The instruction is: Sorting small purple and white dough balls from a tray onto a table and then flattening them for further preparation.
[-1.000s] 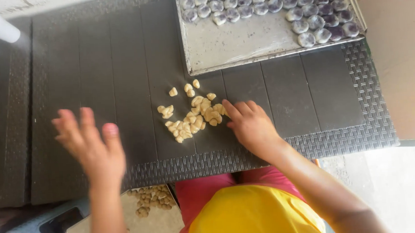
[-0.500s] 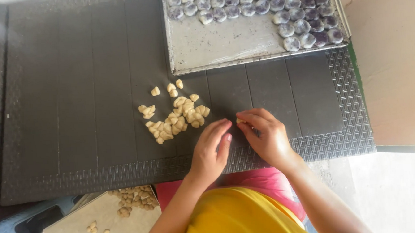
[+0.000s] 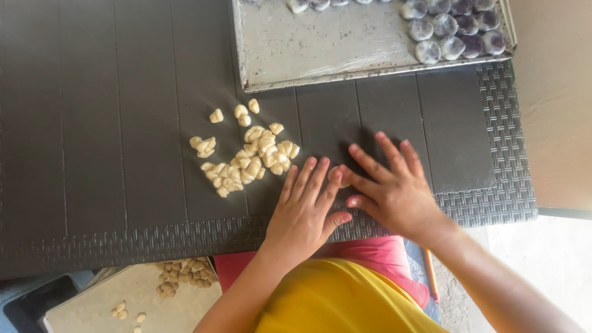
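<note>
A person seen from above works at a dark woven-pattern table point(image 3: 105, 129). The landmark is a heap of small pale dough pieces point(image 3: 245, 155) lying loose on the table top, a few of them scattered just above the main cluster.

Just to the right of the heap, both hands lie flat on the table with fingers spread, side by side and touching at the fingertips. The left hand point(image 3: 305, 210) is the one nearer the heap, its fingers pointing up and to the right. The right hand point(image 3: 392, 188) sits on the far side of it, fingers fanned up and to the left. Between the fingertips of the two hands a single pale dough piece point(image 3: 340, 176) peeks out, resting on the table and partly covered. Neither hand is curled around it; both palms are open and pressed down, with fingertips meeting at the piece.

Up and to the right of the heap, well apart from it, a metal baking tray point(image 3: 317, 50) lies on the table. Rows of round purplish dough balls point(image 3: 437, 17) fill its top edge and right end.

Below the heap, past the table's near edge, a pale board point(image 3: 95, 319) holds more pale pieces point(image 3: 180, 274). The person wears a yellow top point(image 3: 330, 306).
</note>
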